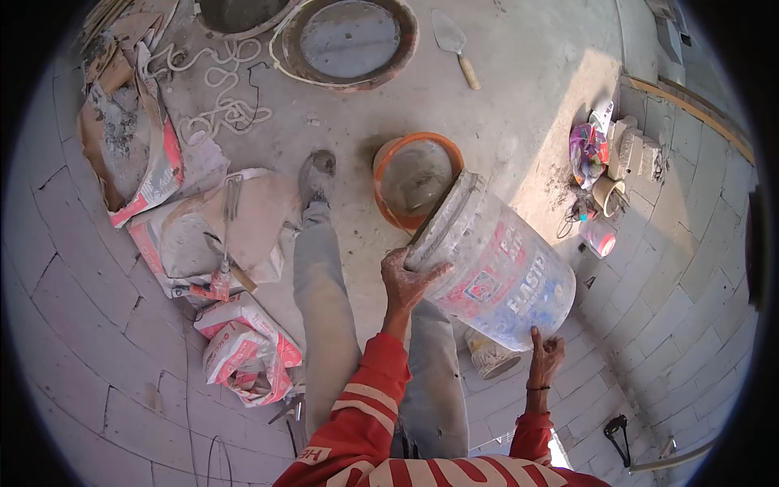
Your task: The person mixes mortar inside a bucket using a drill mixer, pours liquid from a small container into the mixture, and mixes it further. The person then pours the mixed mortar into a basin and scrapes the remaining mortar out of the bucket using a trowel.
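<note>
A large whitish plastic bucket (503, 272) with worn red and blue print is tilted in front of me, its mouth towards the orange bucket (379, 195). My left hand (408, 280) grips its rim, fingers at the edge and thumb along the outer wall. At the opposite end, my right hand (546, 357) holds the bottom edge with curled fingers. Grey, wet-looking material (415, 174) shows inside the orange bucket, which stands on the floor. The tilted rim overlaps the orange bucket's right side in view; whether they touch I cannot tell. The tilted bucket's inside is hidden.
A round tub (410, 53) of greyish liquid and a trowel (450, 40) are at the far side. Torn paper bags (150, 191), a mixing paddle (231, 211) and a rope (219, 114) lie leftward. Block walls (682, 268) rise on the right, with assorted items (588, 154) along them.
</note>
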`<action>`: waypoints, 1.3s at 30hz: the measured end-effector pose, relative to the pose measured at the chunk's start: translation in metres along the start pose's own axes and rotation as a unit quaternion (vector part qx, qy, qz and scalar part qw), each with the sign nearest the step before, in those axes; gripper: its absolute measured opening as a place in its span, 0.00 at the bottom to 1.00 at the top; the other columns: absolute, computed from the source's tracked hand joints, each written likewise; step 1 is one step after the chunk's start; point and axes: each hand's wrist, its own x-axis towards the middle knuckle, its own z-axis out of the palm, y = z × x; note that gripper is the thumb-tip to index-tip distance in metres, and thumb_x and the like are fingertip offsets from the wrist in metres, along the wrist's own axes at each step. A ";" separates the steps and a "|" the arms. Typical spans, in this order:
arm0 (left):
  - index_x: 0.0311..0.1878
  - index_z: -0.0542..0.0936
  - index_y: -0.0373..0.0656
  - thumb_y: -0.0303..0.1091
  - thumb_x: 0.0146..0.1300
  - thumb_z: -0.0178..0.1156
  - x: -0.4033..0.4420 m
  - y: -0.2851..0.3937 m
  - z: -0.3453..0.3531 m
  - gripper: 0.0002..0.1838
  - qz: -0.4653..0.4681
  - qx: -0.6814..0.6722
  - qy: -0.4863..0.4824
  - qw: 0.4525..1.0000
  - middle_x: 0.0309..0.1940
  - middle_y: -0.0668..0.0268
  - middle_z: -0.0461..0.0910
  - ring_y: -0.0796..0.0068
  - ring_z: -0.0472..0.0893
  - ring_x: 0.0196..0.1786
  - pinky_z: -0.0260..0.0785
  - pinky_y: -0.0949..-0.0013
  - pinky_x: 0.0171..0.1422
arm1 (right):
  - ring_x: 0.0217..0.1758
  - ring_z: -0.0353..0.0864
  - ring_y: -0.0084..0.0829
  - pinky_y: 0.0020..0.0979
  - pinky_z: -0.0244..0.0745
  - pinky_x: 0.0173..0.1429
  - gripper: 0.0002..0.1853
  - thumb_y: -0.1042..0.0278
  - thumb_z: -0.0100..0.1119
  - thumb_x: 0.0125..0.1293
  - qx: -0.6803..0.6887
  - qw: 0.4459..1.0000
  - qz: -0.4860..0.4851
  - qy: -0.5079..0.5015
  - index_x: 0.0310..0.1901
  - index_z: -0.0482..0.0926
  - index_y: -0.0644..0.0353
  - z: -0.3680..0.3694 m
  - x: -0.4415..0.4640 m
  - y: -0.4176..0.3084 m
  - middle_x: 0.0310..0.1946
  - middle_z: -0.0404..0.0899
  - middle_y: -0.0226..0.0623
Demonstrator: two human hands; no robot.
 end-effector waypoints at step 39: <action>0.34 0.85 0.35 0.48 0.37 0.86 -0.006 -0.004 -0.030 0.29 -0.086 -0.156 0.119 0.977 0.29 0.56 0.83 0.58 0.81 0.32 0.73 0.54 0.42 | 0.28 0.66 0.20 0.26 0.63 0.32 0.24 0.66 0.79 0.60 -0.030 0.989 -0.143 0.003 0.32 0.66 0.61 -0.067 -0.067 -0.162 0.25 0.66 0.28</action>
